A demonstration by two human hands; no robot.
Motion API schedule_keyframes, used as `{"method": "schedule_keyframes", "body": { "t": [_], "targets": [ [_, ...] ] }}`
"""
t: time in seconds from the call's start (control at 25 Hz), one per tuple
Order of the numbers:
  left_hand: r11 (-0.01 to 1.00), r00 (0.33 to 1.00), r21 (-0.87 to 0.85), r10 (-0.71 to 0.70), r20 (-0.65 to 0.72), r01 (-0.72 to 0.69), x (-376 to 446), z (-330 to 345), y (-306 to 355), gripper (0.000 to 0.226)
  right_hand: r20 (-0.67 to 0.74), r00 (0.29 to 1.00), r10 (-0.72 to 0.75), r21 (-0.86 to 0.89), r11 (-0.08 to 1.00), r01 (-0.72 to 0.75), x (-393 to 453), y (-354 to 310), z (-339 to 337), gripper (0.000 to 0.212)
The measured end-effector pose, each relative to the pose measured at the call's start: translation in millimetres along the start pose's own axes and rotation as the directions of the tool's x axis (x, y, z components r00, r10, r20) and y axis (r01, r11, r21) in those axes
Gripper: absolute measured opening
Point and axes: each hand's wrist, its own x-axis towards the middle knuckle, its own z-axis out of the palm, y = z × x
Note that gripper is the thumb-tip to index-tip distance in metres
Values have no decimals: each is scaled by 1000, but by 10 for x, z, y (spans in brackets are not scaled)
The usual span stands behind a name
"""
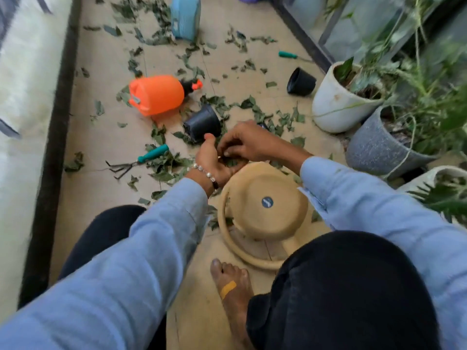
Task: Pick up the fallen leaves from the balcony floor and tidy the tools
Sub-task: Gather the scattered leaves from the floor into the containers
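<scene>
Leaves (228, 161) sit bunched between both hands, just past the far rim of the tan basin (262, 210). Left hand (212, 160) cups them with curled fingers; right hand (242, 144) pinches them from above. Beyond lie a rake (137, 160), a black pot (202, 121) and an orange sprayer (156, 94) amid scattered leaves on the floor (101, 137).

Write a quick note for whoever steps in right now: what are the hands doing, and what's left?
Left hand cups a bunch of leaves; right hand presses more into it, above the tan pot.
Leaves still litter the floor.
Not tidied: hand rake, orange sprayer, two black pots on their sides, green-handled tool.
</scene>
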Motion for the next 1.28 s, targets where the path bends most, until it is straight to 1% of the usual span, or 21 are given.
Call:
{"method": "schedule_keyframes", "body": {
  "t": [0.08, 0.16, 0.24, 0.32, 0.36, 0.4, 0.44, 0.48, 0.52, 0.56, 0.6, 0.64, 0.68, 0.72, 0.76, 0.84, 1.04, 1.12, 1.2, 1.24, 1.28],
  "targets": [
    [1000, 999, -19, 26, 45, -25, -114, 131, 330, 40, 44, 996, -81, -187, 979, 88, 256, -228, -245, 22],
    [999, 998, -29, 37, 46, -35, -180, 124, 572, 34, 63, 991, -117, -297, 946, 131, 471, -452, -338, 27],
    [999, 998, 16, 51, -40, -50, -135, -59, 683, 31, 56, 988, -147, -336, 929, 157, 610, -594, -280, 22],
    [985, 980, 165, 86, -181, -56, -71, -425, 667, 32, 110, 980, -164, -268, 945, 188, 625, -632, -52, 17],
    [961, 960, 273, 116, -254, -44, -45, -647, 641, 33, 118, 984, -130, -171, 974, 149, 607, -591, 140, 18],
    [921, 943, 388, 148, -299, -22, -39, -859, 615, 33, 87, 995, -42, -18, 999, 43, 569, -513, 367, 18],
    [875, 938, 485, 165, -306, 5, -50, -1010, 585, 32, 42, 994, 103, 139, 984, -108, 527, -406, 637, 19],
    [843, 935, 538, 174, -308, 20, -66, -1119, 556, 32, 32, 969, 245, 203, 948, -246, 471, -289, 952, 18],
    [835, 928, 550, 194, -317, 14, -90, -1171, 541, 31, 73, 941, 330, 162, 927, -338, 414, -190, 1285, 18],
    [852, 911, 523, 217, -351, -2, -84, -1164, 536, 32, 157, 915, 373, 31, 924, -382, 353, -112, 1587, 19],
    [877, 886, 480, 235, -399, -17, -63, -1133, 532, 34, 248, 892, 377, -125, 926, -356, 288, -58, 1838, 21],
    [892, 854, 450, 254, -454, -26, -61, -1127, 518, 39, 314, 885, 344, -264, 927, -267, 270, -47, 2056, 24],
    [888, 833, 459, 277, -480, -32, -44, -1137, 473, 44, 329, 893, 306, -384, 907, -170, 277, -37, 2206, 25],
    [877, 833, 481, 274, -480, -11, -49, -1122, 410, 49, 324, 903, 281, -494, 865, -92, 281, -7, 2255, 27],
    [868, 846, 496, 257, -468, 11, -57, -1134, 358, 52, 300, 907, 296, -558, 825, -85, 339, 18, 2301, 29],
    [841, 879, 540, 229, -418, 37, -89, -1123, 321, 56, 260, 874, 411, -605, 774, -185, 415, 88, 2302, 32],
    [809, 885, 587, 250, -392, 31, -88, -1193, 370, 51, 179, 884, 432, -654, 724, -221, 62, 92, 2357, 29],
    [787, 891, 617, 267, -367, 19, -81, -1155, 333, 51, 179, 849, 497, -623, 725, -294, -130, 48, 2383, 29],
    [769, 906, 637, 240, -349, 42, -49, -1109, 276, 52, 166, 770, 616, -519, 719, -462, -276, 5, 2441, 29],
    [749, 904, 659, 234, -357, 67, -2, -1112, 235, 51, 137, 754, 643, -446, 719, -533, -287, -5, 2474, 30],
    [730, 905, 678, 225, -361, 89, 19, -1111, 209, 50, 107, 764, 637, -389, 734, -557, -286, 10, 2522, 33]
  ]
}}
